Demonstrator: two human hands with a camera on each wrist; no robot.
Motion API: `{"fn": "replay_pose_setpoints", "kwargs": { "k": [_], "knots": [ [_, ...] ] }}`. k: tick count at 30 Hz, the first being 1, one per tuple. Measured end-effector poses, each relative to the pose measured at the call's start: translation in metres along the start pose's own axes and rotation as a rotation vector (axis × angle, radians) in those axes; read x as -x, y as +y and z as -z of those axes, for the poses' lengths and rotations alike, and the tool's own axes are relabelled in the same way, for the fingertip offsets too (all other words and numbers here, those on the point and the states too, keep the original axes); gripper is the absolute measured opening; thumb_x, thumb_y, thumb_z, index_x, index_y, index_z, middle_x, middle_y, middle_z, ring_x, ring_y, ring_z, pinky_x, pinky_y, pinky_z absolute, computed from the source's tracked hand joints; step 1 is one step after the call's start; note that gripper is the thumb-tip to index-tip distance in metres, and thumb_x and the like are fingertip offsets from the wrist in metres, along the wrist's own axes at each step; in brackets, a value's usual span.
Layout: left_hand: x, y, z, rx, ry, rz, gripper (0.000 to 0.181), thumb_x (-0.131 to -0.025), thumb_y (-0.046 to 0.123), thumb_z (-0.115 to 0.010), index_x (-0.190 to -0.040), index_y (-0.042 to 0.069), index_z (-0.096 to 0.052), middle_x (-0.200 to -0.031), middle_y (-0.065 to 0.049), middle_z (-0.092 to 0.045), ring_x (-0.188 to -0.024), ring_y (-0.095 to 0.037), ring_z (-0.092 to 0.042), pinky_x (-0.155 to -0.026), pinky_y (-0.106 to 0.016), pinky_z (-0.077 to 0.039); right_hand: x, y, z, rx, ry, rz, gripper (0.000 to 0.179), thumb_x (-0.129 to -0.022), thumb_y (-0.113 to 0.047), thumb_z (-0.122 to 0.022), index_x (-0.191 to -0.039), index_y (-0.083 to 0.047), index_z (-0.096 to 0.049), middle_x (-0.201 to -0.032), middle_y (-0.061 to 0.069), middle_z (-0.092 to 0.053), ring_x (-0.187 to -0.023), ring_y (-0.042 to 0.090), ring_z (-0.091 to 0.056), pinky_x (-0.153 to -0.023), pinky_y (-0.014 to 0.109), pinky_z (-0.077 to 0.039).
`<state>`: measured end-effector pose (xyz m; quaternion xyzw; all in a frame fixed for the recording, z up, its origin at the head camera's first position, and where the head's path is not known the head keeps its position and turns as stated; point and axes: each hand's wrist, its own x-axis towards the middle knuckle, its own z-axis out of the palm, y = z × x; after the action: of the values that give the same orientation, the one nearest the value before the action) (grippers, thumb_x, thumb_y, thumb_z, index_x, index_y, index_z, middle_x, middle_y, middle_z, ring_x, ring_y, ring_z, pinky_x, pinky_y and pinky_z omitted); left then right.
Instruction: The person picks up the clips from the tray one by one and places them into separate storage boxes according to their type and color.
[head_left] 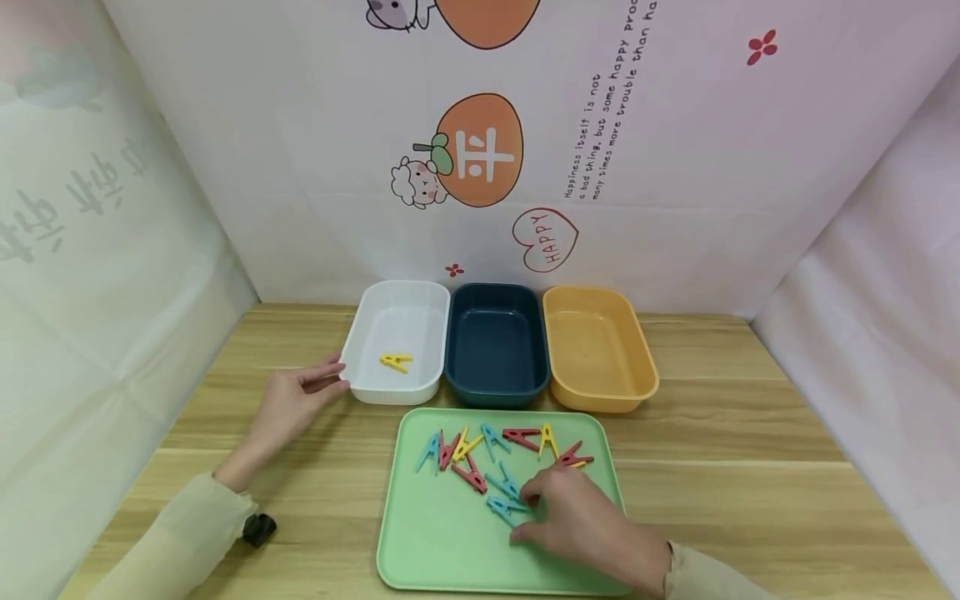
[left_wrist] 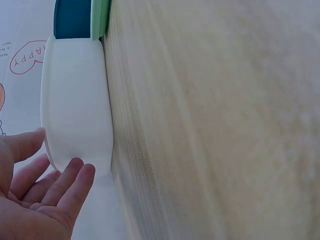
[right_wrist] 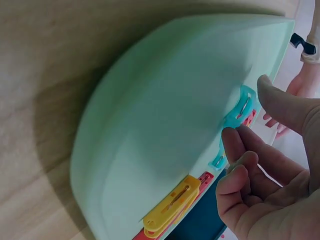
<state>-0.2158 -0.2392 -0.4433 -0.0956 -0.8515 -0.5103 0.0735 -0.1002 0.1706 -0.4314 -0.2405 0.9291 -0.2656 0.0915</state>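
Fingertips of my left hand (head_left: pixel 291 406) touch the near left corner of a white bin (head_left: pixel 393 397), the fingers loosely spread. Inside that bin lies one yellow clothespin (head_left: pixel 395 361). My right hand (head_left: pixel 576 518) is low over a green tray (head_left: pixel 431 542), its thumb and fingers apart around the right end of a blue clothespin (head_left: pixel 506 507). In the right wrist view a gap shows between the thumb (right_wrist: pixel 280 100) and the fingers, with blue clothespins (right_wrist: pixel 240 107) just beyond. Another blue clothespin (head_left: pixel 504 482) lies right behind the first.
Several red, yellow and blue clothespins lie along the tray's far half, including a red one (head_left: pixel 470 477) and a yellow one (head_left: pixel 547 438). A dark blue bin (head_left: pixel 498 395) and an orange bin (head_left: pixel 604 402) stand beside the white one, against a printed cloth backdrop (head_left: pixel 675 167).
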Motion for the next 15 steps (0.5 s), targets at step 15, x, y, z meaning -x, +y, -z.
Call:
{"fn": "replay_pose_setpoints", "kwargs": {
  "k": [15],
  "knots": [
    [-0.0003,-0.0017,-0.0001,-0.002,0.004,0.008,0.040,-0.097,0.015,-0.080,-0.128,-0.007,-0.071,-0.145,-0.018,-0.060,-0.112,-0.036,-0.071,-0.082,-0.017,-0.059,0.0091,0.0045,0.0047,0.021,-0.021,-0.032,0.027,-0.076,-0.023,-0.096,-0.098,-0.012,-0.083,-0.092,-0.011,-0.074,-0.089,0.008,-0.066,-0.080,0.038,-0.061]
  ]
}}
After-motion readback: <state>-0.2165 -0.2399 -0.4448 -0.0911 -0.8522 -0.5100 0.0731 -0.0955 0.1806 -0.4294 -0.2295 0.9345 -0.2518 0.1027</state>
